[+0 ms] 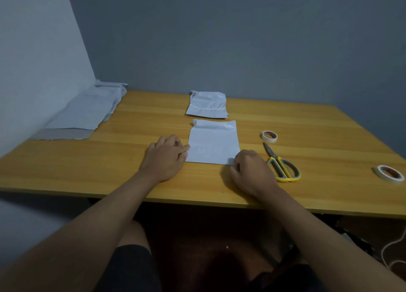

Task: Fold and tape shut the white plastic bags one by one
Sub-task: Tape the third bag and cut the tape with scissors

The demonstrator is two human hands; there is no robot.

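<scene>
A white plastic bag [214, 145] lies flat on the wooden desk [136, 160], a little right of the middle and set back from the near edge. Its far end curls up slightly, showing a glossy strip.

The left hand [164, 157] rests on the desk at the bag's left edge, fingers loosely curled, with a fingertip touching that edge. It grasps nothing that can be seen. The right hand [250, 171] sits at the bag's near right corner with its fingers curled and pinching that corner.

Just beyond the bag, toward the far edge, lies a folded bag [207, 104] with a band of tape across it. A pile of flat bags [83, 114] fills the far left corner against the wall.

Just right of the right hand lie scissors [280, 163] with yellow and grey handles, blades pointing toward the far edge. A roll of tape [269, 136] sits beyond their tips, and a second roll of tape [388, 173] lies near the right edge.

Bare wood stretches between the pile and the left hand, and along the near edge.
</scene>
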